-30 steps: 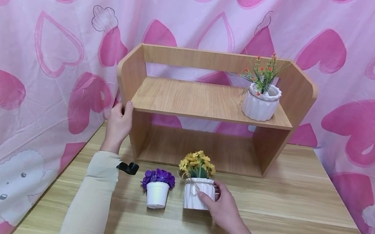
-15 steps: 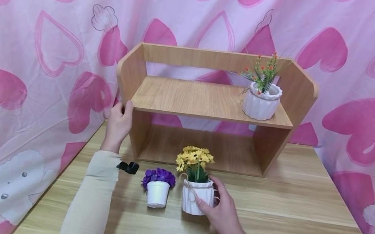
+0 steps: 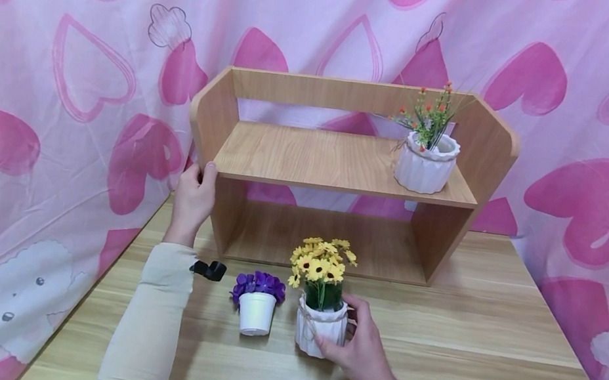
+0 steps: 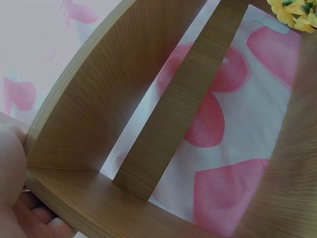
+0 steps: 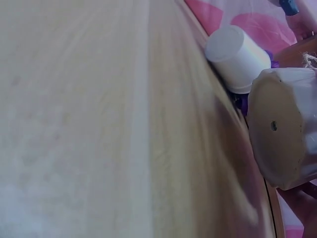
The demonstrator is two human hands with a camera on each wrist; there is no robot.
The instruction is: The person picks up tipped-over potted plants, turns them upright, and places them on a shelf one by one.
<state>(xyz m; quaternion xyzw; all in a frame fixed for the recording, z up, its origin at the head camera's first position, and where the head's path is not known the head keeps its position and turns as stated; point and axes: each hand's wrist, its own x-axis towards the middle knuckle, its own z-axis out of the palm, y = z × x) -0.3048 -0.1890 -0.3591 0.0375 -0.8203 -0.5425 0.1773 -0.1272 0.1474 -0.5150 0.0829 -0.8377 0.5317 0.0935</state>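
My left hand [image 3: 193,202] grips the left side panel of a two-tier wooden shelf [image 3: 309,157], near its front edge. Seen from the left wrist, thumb and fingers [image 4: 42,218] lie on either side of that board. A white fluted pot of yellow flowers [image 3: 319,333] is held at its right side by my right hand [image 3: 367,359], thumb in front. The right wrist view shows this pot's underside [image 5: 277,131], with a small hole in it. Left of it, a small smooth white pot with purple flowers [image 3: 256,313] lies tipped back on the table.
Another white fluted pot [image 3: 426,164], with orange-flowered greenery, stands on the upper shelf's right end. The wooden tabletop [image 3: 494,353] extends to the right and front. A pink heart-patterned curtain [image 3: 80,134] hangs behind and along both sides.
My right hand has brought the yellow-flower pot slightly toward me and changed its tilt, so the blooms now face forward more. The left hand keeps its place on the shelf.
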